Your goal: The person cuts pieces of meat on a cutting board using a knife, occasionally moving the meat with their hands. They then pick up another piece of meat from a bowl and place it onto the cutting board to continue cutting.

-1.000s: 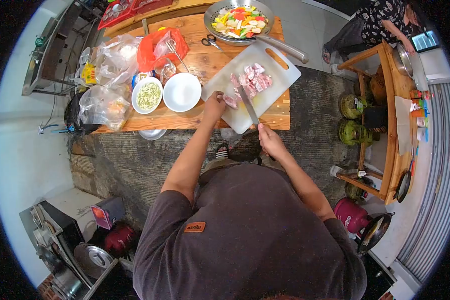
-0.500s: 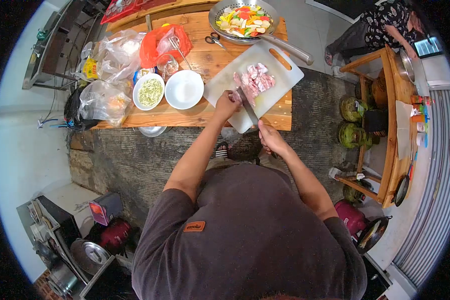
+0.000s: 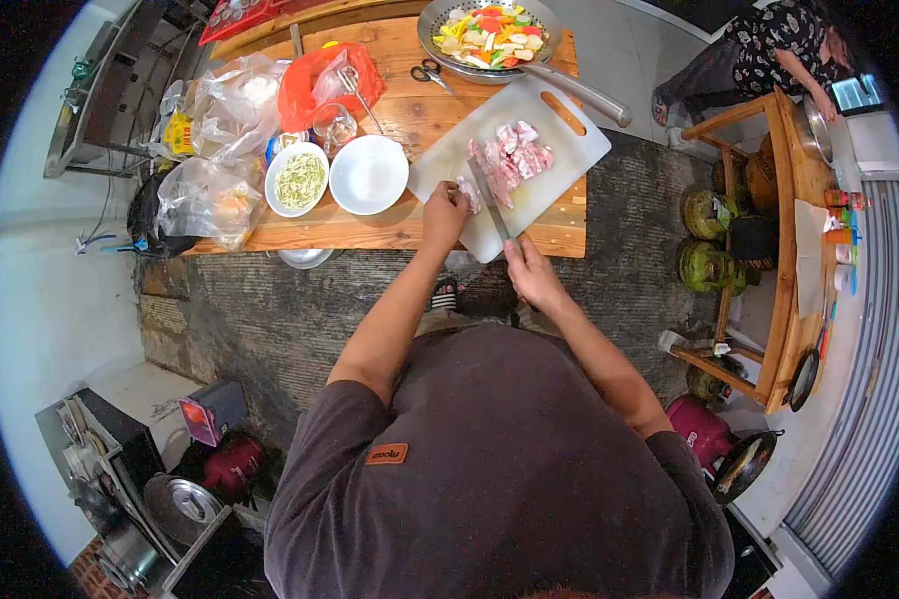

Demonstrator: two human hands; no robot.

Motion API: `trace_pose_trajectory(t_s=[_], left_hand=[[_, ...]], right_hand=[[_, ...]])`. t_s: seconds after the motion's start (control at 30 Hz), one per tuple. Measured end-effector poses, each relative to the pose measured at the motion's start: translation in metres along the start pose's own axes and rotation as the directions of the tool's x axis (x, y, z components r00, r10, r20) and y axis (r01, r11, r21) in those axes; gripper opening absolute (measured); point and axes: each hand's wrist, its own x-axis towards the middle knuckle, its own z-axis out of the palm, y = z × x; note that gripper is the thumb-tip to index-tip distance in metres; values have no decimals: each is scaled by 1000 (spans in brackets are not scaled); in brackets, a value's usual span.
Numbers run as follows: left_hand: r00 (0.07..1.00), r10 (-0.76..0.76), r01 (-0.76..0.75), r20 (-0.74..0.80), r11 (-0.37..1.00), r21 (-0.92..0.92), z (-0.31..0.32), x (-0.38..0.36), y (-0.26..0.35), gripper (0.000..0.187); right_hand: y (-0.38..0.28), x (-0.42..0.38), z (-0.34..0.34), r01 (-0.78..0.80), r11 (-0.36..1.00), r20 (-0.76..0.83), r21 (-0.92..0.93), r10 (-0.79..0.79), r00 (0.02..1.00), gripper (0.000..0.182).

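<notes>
A white cutting board lies at an angle on the wooden table, with pieces of raw meat near its middle. My right hand is closed round the handle of a knife, whose blade lies at the left edge of the meat. At the board's left side my left hand pinches a small pale piece of meat. Left of it stand an empty white bowl and a bowl of shredded greens.
A perforated pan of cut vegetables stands at the table's back, its handle over the board. Scissors, an orange bag and plastic bags lie further left. Another person is at a side table.
My left hand has moved slightly left, away from the blade, with the small piece. The knife and my right hand have shifted slightly left and up.
</notes>
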Motion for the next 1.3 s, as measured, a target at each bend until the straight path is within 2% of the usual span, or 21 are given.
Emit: trace_pose_trajectory(t_s=[0.03, 0.1, 0.17, 0.2, 0.3, 0.37, 0.53, 0.63, 0.7, 0.73, 0.8, 0.9, 0.97, 1.13, 1.23, 1.3], left_hand=[[1000, -11, 10, 7, 999, 32, 0, -1, 1, 35], [1000, -24, 23, 15, 998, 65, 2, -2, -2, 35], [996, 57, -51, -65, 995, 89, 7, -1, -8, 27], [997, 56, -50, -62, 995, 90, 6, -2, -4, 27], [997, 31, -27, -69, 998, 60, 6, -3, 4, 25], [996, -6, 14, -85, 996, 91, 8, 0, 3, 24], [998, 18, -12, -58, 994, 105, 7, 1, 1, 21], [999, 19, -13, -47, 991, 130, 8, 4, 1, 19], [999, 14, -8, -34, 988, 152, 9, 4, 0, 18], [998, 43, -36, -40, 985, 170, 9, 4, 0, 17], [997, 69, -60, -43, 980, 188, 10, 6, -1, 17], [998, 44, -40, -36, 994, 97, 10, 7, -1, 17], [1000, 10, -13, 16, 984, 177, 6, 7, 7, 17], [1000, 14, -17, 16, 982, 190, 8, 10, 10, 18], [1000, 22, -25, 17, 974, 225, 9, 13, 6, 19], [999, 26, -33, 30, 973, 227, 10, 13, 5, 19]], right_hand=[[0, 3, 3, -1, 1000, 1, 0, 1, 1000, 57], [-5, 6, 12, 87, 991, -40, -97, -92, 995, 55], [-16, 8, 15, 42, 991, -15, -131, -45, 999, 55], [-20, 8, 17, -3, 986, 6, -166, 4, 1000, 55], [-19, 12, 23, 4, 981, -21, -195, -8, 1000, 56], [-15, 15, 24, 6, 982, -26, -189, -11, 1000, 56], [-25, 13, 12, -16, 983, 24, -182, 21, 999, 59], [-26, 15, 11, -64, 994, 40, -84, 68, 997, 60], [-23, 16, 13, -6, 991, 13, -136, 8, 1000, 59], [-22, 16, 18, -10, 991, 15, -135, 12, 1000, 59], [-21, 17, 31, -36, 967, -14, -252, 34, 999, 59], [-24, 24, 35, -48, 969, -1, -242, 49, 999, 60], [-27, 27, 29, -62, 970, 3, -235, 65, 998, 61], [-25, 35, 27, -73, 970, -5, -231, 74, 997, 61], [-29, 41, 18, -75, 982, 23, -174, 80, 997, 60], [-32, 42, 12, -102, 983, 101, -155, 119, 988, 67]])
